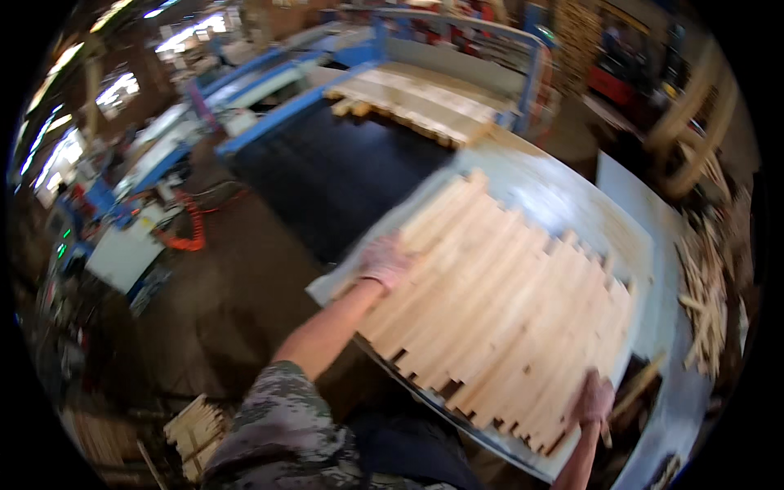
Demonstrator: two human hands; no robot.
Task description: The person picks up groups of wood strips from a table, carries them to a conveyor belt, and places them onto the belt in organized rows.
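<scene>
A wide row of pale wooden strips (pixel 506 306) lies side by side on a light sheet-topped table (pixel 551 192), their ends uneven at both the far and near sides. My left hand (pixel 388 263), in a light pinkish glove, grips the outermost strip on the left edge of the row. At the near right corner, my right hand (pixel 594 400), gloved too, is closed around the edge of the strips. Motion blur softens the fingers of both hands. Dark gaps show between some near strip ends.
Beyond the table, a blue-framed machine (pixel 376 37) carries a black bed (pixel 339 175) with another pale wooden panel (pixel 425 102) on it. Loose sticks (pixel 702 298) are heaped at the right. A red-orange coiled hose (pixel 194 229) hangs at left. More strips (pixel 196 433) lie low at the left.
</scene>
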